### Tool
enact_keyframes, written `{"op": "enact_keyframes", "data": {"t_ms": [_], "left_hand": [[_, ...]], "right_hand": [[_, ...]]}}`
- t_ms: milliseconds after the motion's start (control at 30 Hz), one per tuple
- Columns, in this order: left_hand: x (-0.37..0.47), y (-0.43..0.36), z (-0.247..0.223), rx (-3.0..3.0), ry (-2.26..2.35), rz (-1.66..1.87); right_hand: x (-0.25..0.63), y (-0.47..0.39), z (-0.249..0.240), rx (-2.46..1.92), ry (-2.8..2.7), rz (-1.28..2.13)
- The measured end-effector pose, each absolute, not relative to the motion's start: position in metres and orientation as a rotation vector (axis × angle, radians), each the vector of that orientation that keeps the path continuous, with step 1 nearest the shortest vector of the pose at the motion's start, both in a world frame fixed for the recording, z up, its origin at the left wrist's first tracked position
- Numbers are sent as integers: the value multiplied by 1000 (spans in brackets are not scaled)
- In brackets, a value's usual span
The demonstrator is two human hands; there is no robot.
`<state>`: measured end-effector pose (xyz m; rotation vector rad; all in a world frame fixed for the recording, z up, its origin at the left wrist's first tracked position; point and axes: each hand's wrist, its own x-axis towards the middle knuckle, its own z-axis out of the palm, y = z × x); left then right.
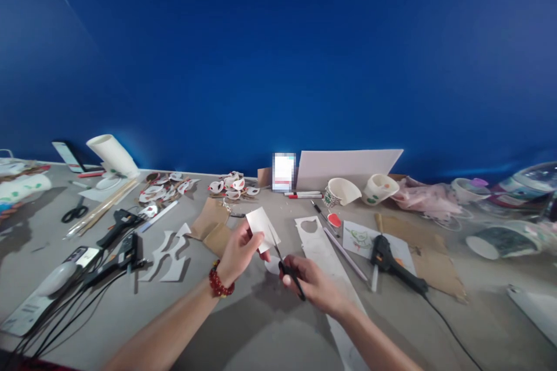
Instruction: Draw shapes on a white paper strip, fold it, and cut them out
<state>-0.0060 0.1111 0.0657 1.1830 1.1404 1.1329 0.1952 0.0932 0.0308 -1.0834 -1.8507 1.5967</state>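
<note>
Between thumb and fingers, my left hand (240, 252) pinches a small piece of white paper (260, 225) above the middle of the table. A red beaded bracelet circles that wrist. In my right hand (310, 281) is a pair of black-handled scissors (290, 279), its blades pointing up and left against the right side of the paper. Whether the blades are cutting in, I cannot tell. Below the two hands lies a rounded white paper piece (272, 265) on the table. A long white strip with a cut-out (319, 252) runs beneath my right forearm.
Glue guns (394, 266) with cords lie at both sides. Paper offcuts (174, 258) and brown cardboard (209, 217) are left of my hands. Bird-shaped cut-outs (232, 185), a lit phone (284, 173) and paper cups (342, 191) stand along the blue wall. Another pair of scissors (75, 213) lies far left.
</note>
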Motion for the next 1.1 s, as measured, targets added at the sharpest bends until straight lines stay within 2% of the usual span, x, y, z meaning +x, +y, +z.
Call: {"op": "enact_keyframes", "data": {"t_ms": [1100], "left_hand": [[-7,111,73,1257,1137,1124]], "right_hand": [[194,91,15,-1140,-1973,1299]]}}
